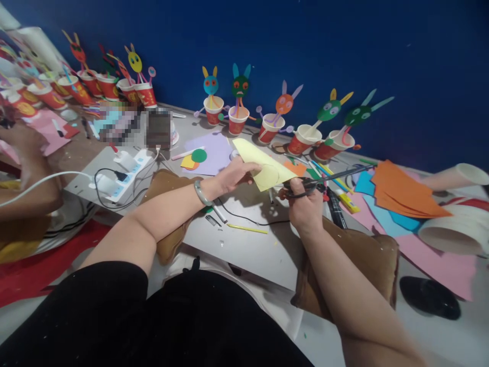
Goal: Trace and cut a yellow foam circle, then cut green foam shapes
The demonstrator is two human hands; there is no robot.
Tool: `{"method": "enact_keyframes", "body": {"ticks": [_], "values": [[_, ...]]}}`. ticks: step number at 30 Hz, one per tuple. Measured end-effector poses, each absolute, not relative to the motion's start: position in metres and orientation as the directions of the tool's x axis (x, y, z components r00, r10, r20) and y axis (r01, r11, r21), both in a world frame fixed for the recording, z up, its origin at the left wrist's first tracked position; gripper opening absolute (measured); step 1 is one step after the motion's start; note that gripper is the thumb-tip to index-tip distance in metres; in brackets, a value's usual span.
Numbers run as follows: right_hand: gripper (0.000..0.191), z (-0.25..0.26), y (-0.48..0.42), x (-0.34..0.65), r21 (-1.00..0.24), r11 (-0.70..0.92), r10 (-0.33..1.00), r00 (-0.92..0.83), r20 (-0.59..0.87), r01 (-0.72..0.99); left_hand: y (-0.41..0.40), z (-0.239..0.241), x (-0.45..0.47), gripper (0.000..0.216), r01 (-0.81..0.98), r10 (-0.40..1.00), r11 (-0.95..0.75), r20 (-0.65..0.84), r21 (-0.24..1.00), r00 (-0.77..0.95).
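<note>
Pinched in my left hand is a sheet of yellow paper, with a faint round outline drawn on it. My right hand grips a pair of dark scissors whose blades point away to the right, apart from the sheet's lower right edge or just beside it; I cannot tell if they touch. Below the hands a yellow stick and a white marker lie on the table. Beyond my left hand, a green paper circle rests on purple paper.
Red paper cups with paper-faced figures line the wall. A power strip with cables stands left. Orange paper sheets and paper rolls lie right. Brown cushions sit under my forearms. Another person's arm is at far left.
</note>
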State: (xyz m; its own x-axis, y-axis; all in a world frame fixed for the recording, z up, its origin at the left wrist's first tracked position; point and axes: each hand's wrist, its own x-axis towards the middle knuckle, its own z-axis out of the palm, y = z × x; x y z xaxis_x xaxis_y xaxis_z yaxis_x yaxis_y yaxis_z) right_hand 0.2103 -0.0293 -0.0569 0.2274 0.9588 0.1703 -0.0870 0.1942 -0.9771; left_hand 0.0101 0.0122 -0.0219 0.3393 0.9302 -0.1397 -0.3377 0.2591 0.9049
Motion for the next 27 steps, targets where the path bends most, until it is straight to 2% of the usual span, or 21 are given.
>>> {"method": "enact_keyframes", "body": {"ticks": [5, 10, 14, 16, 22, 27], "values": [[0.049, -0.051, -0.034, 0.211, -0.977, 0.207, 0.963, 0.189, 0.194, -0.055, 0.006, -0.020, 0.011, 0.026, -0.264, 0.916, 0.257, -0.147, 0.930, 0.374], [0.043, -0.053, -0.034, 0.214, -0.978, 0.207, 0.952, 0.237, 0.194, -0.031, -0.001, -0.017, 0.010, 0.052, -0.182, 0.888, 0.232, -0.132, 0.956, 0.440], [0.040, -0.055, -0.036, 0.216, -0.969, 0.248, 0.947, 0.217, 0.238, -0.018, -0.004, -0.019, 0.011, 0.069, -0.175, 0.862, 0.172, -0.063, 0.969, 0.503], [0.039, -0.054, -0.038, 0.216, -0.966, 0.260, 0.945, 0.202, 0.256, 0.008, -0.004, -0.021, 0.011, 0.068, -0.188, 0.878, 0.129, -0.024, 0.974, 0.478], [0.041, -0.053, -0.038, 0.215, -0.967, 0.251, 0.941, 0.225, 0.252, 0.036, 0.002, -0.028, 0.007, 0.042, -0.074, 0.898, -0.020, 0.051, 0.997, 0.437], [0.051, -0.050, -0.029, 0.214, -0.971, 0.225, 0.919, 0.350, 0.184, -0.078, 0.003, -0.027, 0.009, 0.050, -0.139, 0.902, -0.072, 0.124, 0.988, 0.413]]}}
